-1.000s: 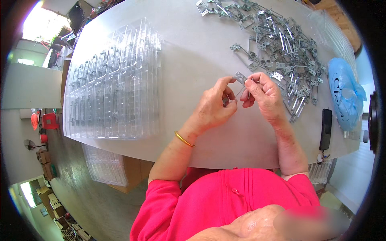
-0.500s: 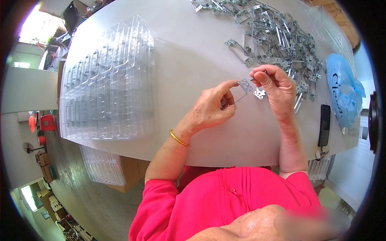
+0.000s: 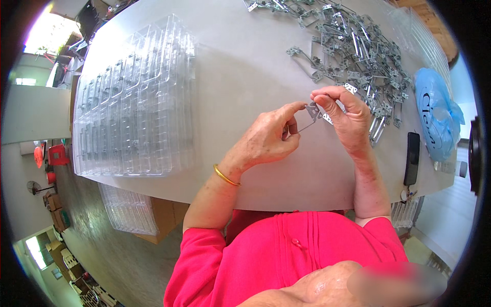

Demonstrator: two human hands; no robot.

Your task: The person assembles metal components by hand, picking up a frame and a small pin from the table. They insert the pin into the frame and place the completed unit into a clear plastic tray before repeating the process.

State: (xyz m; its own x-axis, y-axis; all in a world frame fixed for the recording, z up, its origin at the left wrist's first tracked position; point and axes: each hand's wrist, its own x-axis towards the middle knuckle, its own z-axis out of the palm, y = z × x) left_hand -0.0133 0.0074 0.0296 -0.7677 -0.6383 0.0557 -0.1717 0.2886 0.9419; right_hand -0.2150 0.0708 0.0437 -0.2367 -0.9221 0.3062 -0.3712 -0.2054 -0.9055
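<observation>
My left hand (image 3: pixel 271 132) pinches a small metal bracket (image 3: pixel 313 111) with a thin rod, holding it up over the table. My right hand (image 3: pixel 347 113) is closed, thumb and forefinger touching the bracket's upper edge. Whatever small piece sits between those fingertips is hidden. Partly covered by the right hand, another bright metal piece (image 3: pixel 327 118) lies on the table. Just beyond my hands spreads a heap of similar metal brackets (image 3: pixel 353 51), tangled together with their rods.
On the left of the table (image 3: pixel 235 66) stand stacked clear plastic trays (image 3: pixel 133 112) with metal parts inside. A blue plastic bag (image 3: pixel 437 115) and a black phone (image 3: pixel 411 158) lie at the right. More clear trays (image 3: pixel 128 210) and a cardboard box (image 3: pixel 169 217) stand below the left edge.
My right hand has moved slightly left, bringing its fingertips from beside the bracket onto its upper edge. My left hand keeps its hold in nearly the same place.
</observation>
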